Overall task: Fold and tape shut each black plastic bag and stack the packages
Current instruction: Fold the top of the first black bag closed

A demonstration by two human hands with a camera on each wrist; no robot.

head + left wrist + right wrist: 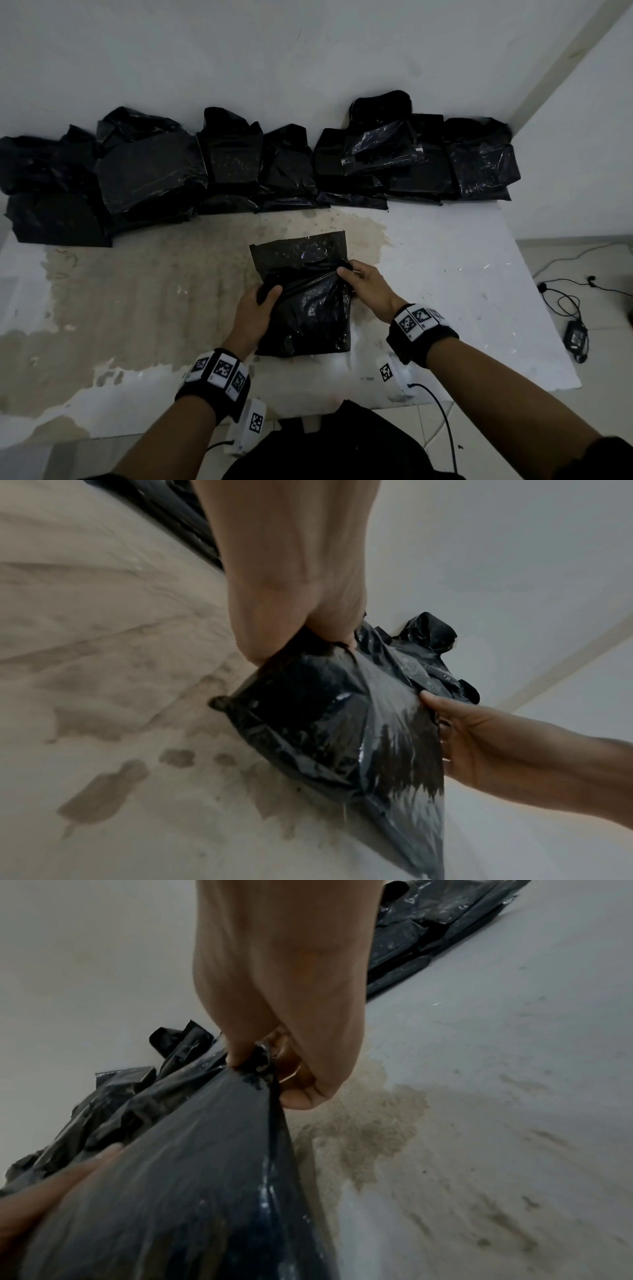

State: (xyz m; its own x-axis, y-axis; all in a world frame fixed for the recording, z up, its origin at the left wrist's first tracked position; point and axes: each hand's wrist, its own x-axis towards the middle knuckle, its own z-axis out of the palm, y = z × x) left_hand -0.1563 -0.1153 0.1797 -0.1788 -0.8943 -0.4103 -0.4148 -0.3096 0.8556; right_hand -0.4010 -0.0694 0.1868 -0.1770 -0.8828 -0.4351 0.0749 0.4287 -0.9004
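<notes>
From the head camera, a glossy black plastic bag (305,301) with something bulky inside lay on the worn white table (462,274) with brown patches, directly before the person, its flat open end reaching away toward the wall. The left hand (255,313) pinched the bag's left edge partway up, thumb over the film, while the right hand (368,286) pinched the right edge opposite, so the plastic stretched in a crease between them. Along the wall sat a long row of black plastic packages (257,168), some stacked on one another; a pale strip on one at the right was probably tape, though the dim light made that hard to confirm. Judging by this, much of the batch may already have been wrapped, and the bag in hand was only at its fold, with taping and stacking left; no tape roll was visible. The left wrist camera showed what the head view could not: the left hand's fingers (329,620) curled tight around a bunched corner of film, the bag's underside lifted slightly off the table, and the right hand (479,739) clasping the far edge with its thumb on top. The right wrist camera added the right hand's grip up close, thumb and fingers (308,1091) squeezing a gathered pleat of plastic, with the bag's body bulging below and the left hand blurred at the lower left corner.
</notes>
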